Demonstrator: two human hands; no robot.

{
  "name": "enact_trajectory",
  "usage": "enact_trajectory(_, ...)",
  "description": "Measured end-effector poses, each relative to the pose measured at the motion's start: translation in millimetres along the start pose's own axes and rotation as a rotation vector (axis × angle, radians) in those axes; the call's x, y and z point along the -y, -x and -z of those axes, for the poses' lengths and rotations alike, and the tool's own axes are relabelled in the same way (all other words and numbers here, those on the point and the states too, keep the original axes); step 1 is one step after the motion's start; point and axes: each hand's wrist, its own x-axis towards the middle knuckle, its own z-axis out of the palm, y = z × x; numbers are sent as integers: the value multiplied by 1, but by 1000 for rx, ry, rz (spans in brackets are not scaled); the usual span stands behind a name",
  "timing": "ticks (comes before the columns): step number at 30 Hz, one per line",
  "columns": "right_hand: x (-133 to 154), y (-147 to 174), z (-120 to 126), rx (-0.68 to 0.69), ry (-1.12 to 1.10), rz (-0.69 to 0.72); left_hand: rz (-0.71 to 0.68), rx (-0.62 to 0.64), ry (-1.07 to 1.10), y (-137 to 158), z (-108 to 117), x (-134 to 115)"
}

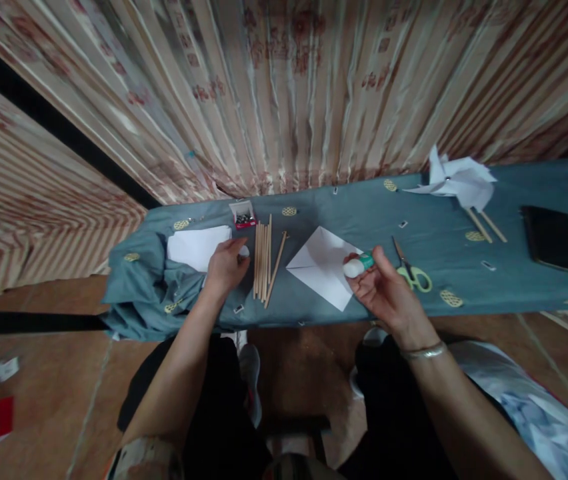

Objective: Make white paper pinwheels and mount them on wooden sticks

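My right hand (381, 287) is closed around a green and white glue stick (365, 261), its white end pointing left over a square sheet of white paper (317, 267) with a crease in it. Above the edge of a white paper stack (194, 247) is my left hand (227, 267), fingers pinched on a small white round piece (244, 252) that looks like the glue's cap. Between my left hand and the square sheet lies a row of thin wooden sticks (261, 260). Green-handled scissors (417, 278) rest just right of my right hand.
A small red and white box (243, 215) of pins sits behind the sticks. White paper pinwheels (464, 180) on sticks lie at the back right, near a black flat case (554, 239). A teal patterned cloth (314, 207) covers the narrow table, with a curtain (289, 100) behind.
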Motion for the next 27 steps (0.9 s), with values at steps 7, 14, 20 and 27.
enact_trajectory(7, 8, 1, 4, -65, 51, 16, -156, -254, 58, 7, 6, -39)
enact_trajectory(14, 22, 1, 9, -241, 323, 301, -562, 85, 233, 33, -35, -117)
enact_trajectory(20, 12, -9, 3, -237, 382, 267, -534, 194, 197, 36, -58, -131)
enact_trajectory(27, -2, -21, 4, -253, 488, 262, -504, 215, 279, 35, -64, -131)
